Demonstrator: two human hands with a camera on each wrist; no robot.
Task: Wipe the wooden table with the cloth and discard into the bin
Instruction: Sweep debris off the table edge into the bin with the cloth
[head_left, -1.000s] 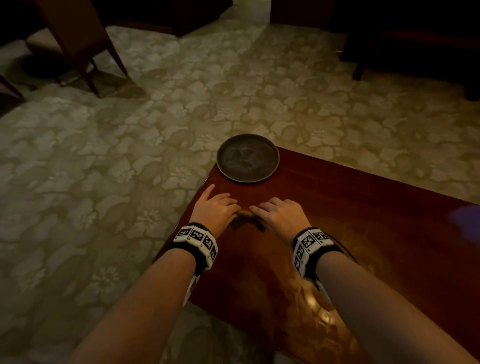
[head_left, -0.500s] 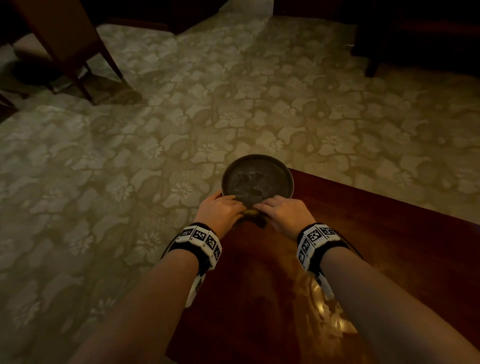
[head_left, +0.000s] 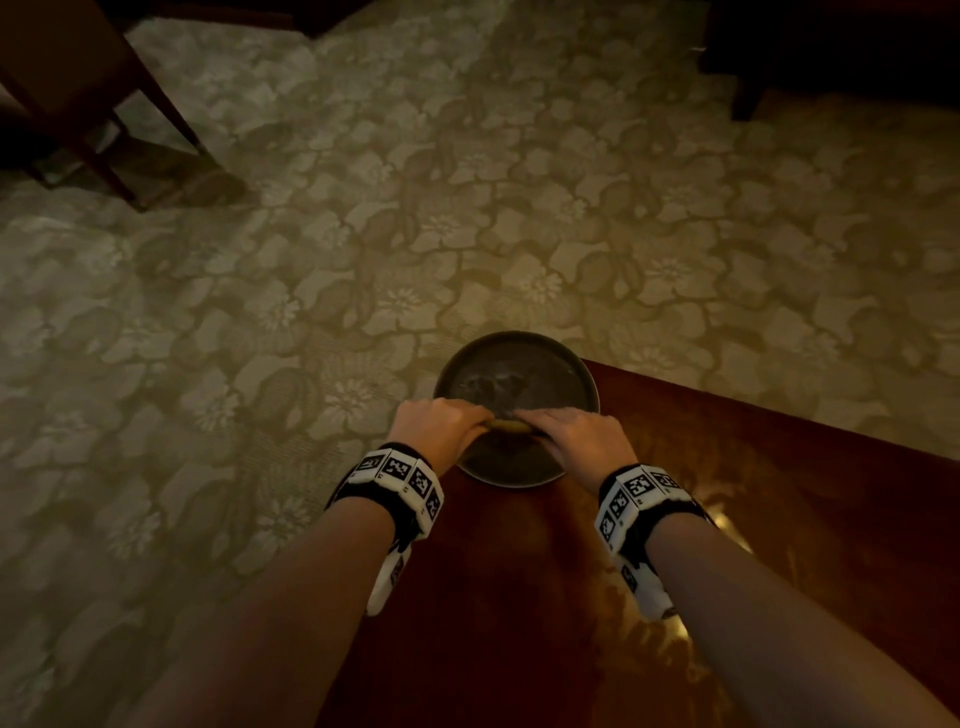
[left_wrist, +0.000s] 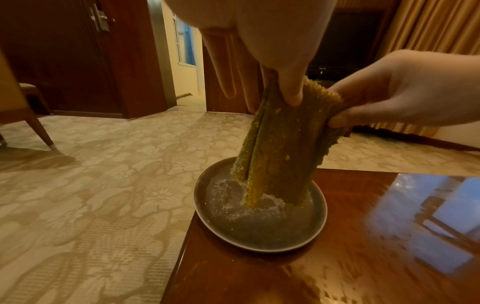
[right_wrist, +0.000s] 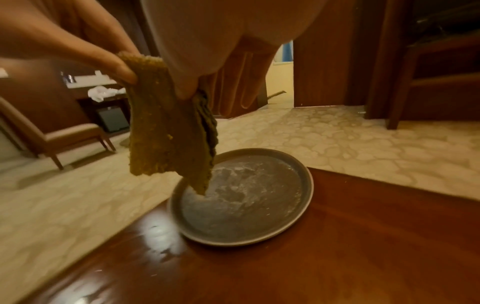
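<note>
A folded yellow-green cloth (left_wrist: 283, 148) hangs upright over a dark round plate (left_wrist: 259, 232) at the corner of the glossy wooden table (left_wrist: 350, 267). My left hand (head_left: 447, 426) pinches its top left edge and my right hand (head_left: 571, 436) pinches its top right edge. In the head view only a strip of the cloth (head_left: 511, 426) shows between the hands. The cloth's lower end touches the plate, where white powdery crumbs lie. From the right wrist, the cloth (right_wrist: 166, 133) dangles above the plate (right_wrist: 241, 216). No bin is clearly visible.
Patterned carpet (head_left: 311, 260) surrounds the table, whose edge runs just left of the plate. A wooden chair (head_left: 78, 93) stands at the far left. A dark box (right_wrist: 113, 119) sits under a shelf beyond a chair (right_wrist: 70, 135). Dark furniture (head_left: 831, 52) stands far right.
Both hands lifted the cloth off the table and carried it forward over the plate. It now hangs upright between them, lower end on the plate.
</note>
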